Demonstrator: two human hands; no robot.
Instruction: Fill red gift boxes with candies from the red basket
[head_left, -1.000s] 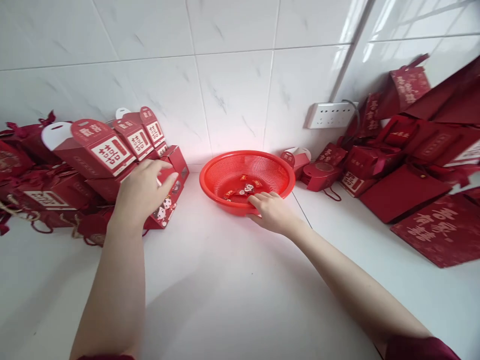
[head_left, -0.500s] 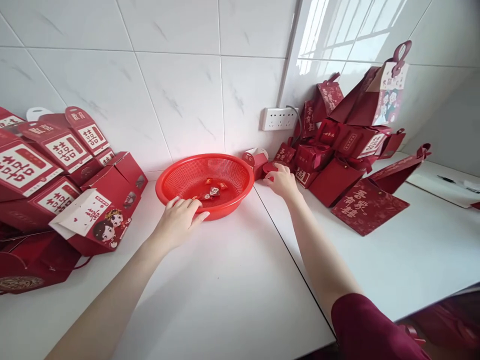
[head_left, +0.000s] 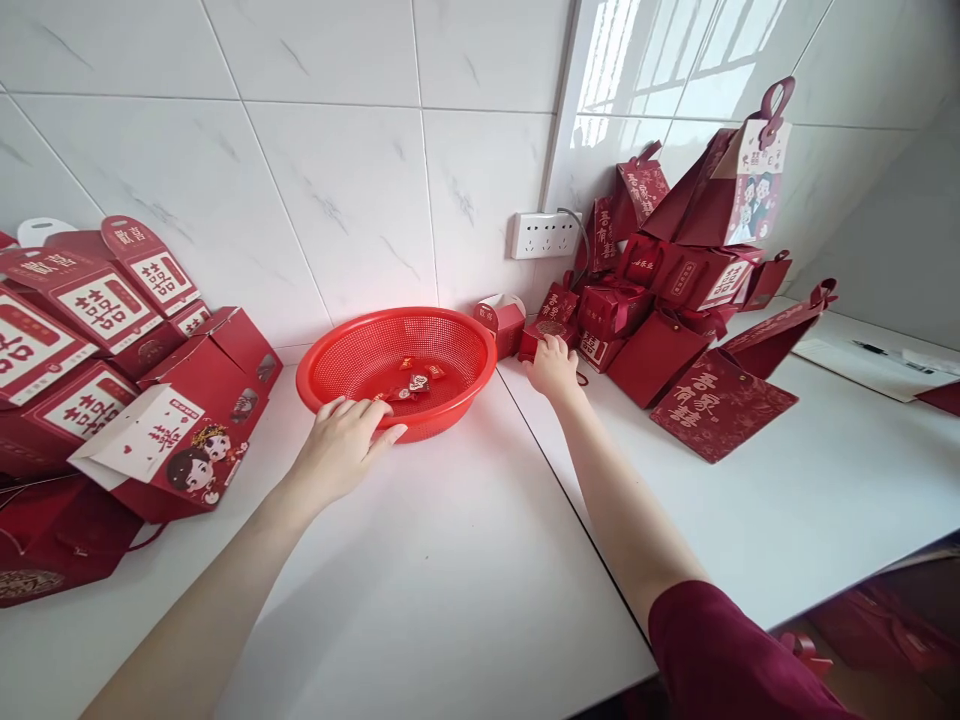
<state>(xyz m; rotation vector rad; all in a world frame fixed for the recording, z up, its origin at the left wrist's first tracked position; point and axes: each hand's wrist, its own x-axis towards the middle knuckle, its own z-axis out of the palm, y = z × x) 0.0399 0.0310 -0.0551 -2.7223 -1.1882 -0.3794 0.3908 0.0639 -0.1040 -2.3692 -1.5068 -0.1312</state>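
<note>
A red plastic colander basket (head_left: 330,345) with several small wrapped candies (head_left: 418,383) in its bottom stands by the tiled wall. My left hand (head_left: 339,445) grips its near rim, fingers over the edge and thumb along the outside. Farther right, my right hand (head_left: 553,370) has its fingers closed around the near part of a small red gift box (head_left: 551,327) with gold print; my fingers hide part of that box. A small red box with a white side (head_left: 501,322) sits between the basket and this hand.
Stacked red and white gift boxes (head_left: 105,305) rise at the left, with a box showing cartoon figures (head_left: 191,440) in front. Dark red gift boxes (head_left: 675,290) are piled at the right. A white power strip (head_left: 545,235) is on the wall. A pen (head_left: 870,348) lies far right.
My right hand has closed in on the small gift box, its fingers now over it. My left hand stays at the basket rim. The whole view has shifted slightly.
</note>
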